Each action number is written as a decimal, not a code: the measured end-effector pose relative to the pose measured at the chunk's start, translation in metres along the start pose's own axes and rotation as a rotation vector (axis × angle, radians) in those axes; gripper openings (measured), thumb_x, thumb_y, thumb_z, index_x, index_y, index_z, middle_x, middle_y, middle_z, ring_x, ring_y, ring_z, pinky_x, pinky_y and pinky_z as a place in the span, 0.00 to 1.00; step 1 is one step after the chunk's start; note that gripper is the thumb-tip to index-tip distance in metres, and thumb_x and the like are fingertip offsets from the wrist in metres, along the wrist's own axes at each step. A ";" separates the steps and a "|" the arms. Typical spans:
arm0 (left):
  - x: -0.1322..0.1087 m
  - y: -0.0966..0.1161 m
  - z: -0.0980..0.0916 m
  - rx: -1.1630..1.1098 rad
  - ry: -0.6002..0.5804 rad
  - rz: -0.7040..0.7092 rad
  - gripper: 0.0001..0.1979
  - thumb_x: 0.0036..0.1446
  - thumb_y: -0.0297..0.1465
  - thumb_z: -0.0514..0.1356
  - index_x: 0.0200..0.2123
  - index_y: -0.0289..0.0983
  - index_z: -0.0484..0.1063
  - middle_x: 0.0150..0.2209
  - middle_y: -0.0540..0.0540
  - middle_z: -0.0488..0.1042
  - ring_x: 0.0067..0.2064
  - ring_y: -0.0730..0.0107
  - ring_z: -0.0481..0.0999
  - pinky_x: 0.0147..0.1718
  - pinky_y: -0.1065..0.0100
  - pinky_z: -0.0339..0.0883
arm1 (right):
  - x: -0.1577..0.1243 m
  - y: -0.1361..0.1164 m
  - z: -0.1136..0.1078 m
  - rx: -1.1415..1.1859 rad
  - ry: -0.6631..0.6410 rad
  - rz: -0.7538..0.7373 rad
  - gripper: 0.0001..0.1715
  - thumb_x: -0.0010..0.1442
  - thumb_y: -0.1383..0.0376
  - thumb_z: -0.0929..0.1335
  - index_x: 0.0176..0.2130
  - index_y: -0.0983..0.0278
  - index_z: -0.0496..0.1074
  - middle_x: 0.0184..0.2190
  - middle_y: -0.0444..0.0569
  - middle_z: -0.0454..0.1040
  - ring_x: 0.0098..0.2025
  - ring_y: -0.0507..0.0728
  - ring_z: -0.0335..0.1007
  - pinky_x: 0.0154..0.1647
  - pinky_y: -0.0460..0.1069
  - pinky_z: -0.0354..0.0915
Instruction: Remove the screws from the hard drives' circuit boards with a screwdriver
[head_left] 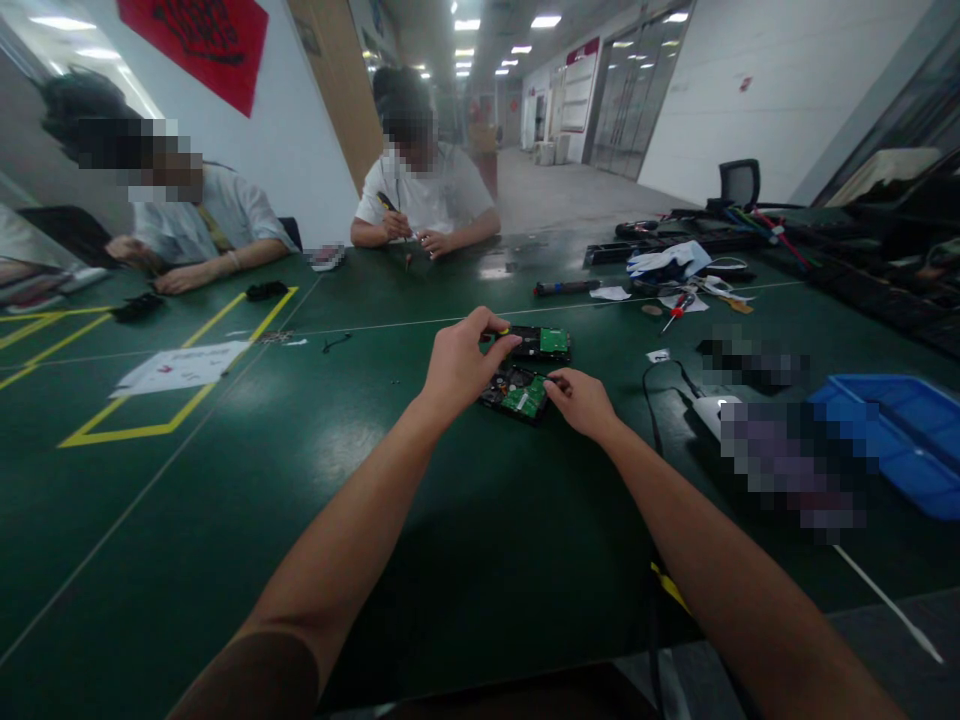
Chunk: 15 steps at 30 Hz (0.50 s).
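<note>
Two black hard drives with green circuit boards lie on the green table in front of me. The near hard drive point(523, 400) sits slightly askew, its left end partly behind my left hand. Just beyond it rests the far hard drive point(553, 343). My left hand point(466, 362) is over the left ends of both, thumb and forefinger curled close together. A small yellow spot shows at those fingertips, too small to name. My right hand point(583, 402) pinches the right edge of the near drive between thumb and fingers.
Right of the drives are a blue tray point(892, 440), a cable point(654, 400), a red screwdriver point(679, 312), white gloves point(667, 262) and a dark-handled tool point(566, 288). A paper sheet point(180, 368) lies left inside yellow tape. Two people point(427, 200) work across the table.
</note>
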<state>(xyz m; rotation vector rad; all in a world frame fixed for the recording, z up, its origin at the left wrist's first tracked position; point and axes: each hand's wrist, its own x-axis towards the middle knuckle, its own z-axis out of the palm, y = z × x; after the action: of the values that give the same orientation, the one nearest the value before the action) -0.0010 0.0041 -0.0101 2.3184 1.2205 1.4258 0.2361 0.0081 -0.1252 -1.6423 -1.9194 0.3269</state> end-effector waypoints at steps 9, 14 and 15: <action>0.000 -0.001 -0.001 -0.021 -0.025 0.032 0.04 0.62 0.28 0.63 0.40 0.40 0.72 0.41 0.47 0.81 0.42 0.66 0.80 0.45 0.61 0.75 | 0.000 -0.001 -0.002 -0.009 -0.017 0.010 0.17 0.66 0.56 0.67 0.49 0.62 0.77 0.41 0.51 0.80 0.36 0.56 0.74 0.38 0.50 0.66; 0.000 -0.003 0.000 -0.024 -0.047 0.043 0.05 0.63 0.27 0.60 0.42 0.40 0.70 0.42 0.46 0.80 0.42 0.66 0.80 0.45 0.61 0.74 | 0.000 -0.001 -0.002 -0.008 -0.007 -0.002 0.17 0.67 0.56 0.67 0.49 0.63 0.77 0.41 0.51 0.80 0.36 0.56 0.73 0.38 0.50 0.65; 0.000 -0.003 0.001 -0.023 -0.048 0.043 0.05 0.63 0.27 0.60 0.42 0.40 0.70 0.43 0.46 0.80 0.42 0.66 0.80 0.45 0.61 0.74 | 0.000 -0.001 -0.002 -0.009 -0.009 -0.002 0.17 0.66 0.56 0.67 0.49 0.63 0.77 0.41 0.51 0.80 0.36 0.56 0.73 0.38 0.50 0.65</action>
<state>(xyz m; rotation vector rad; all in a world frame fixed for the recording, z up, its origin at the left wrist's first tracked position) -0.0023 0.0062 -0.0120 2.3630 1.1424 1.3817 0.2365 0.0072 -0.1230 -1.6473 -1.9317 0.3251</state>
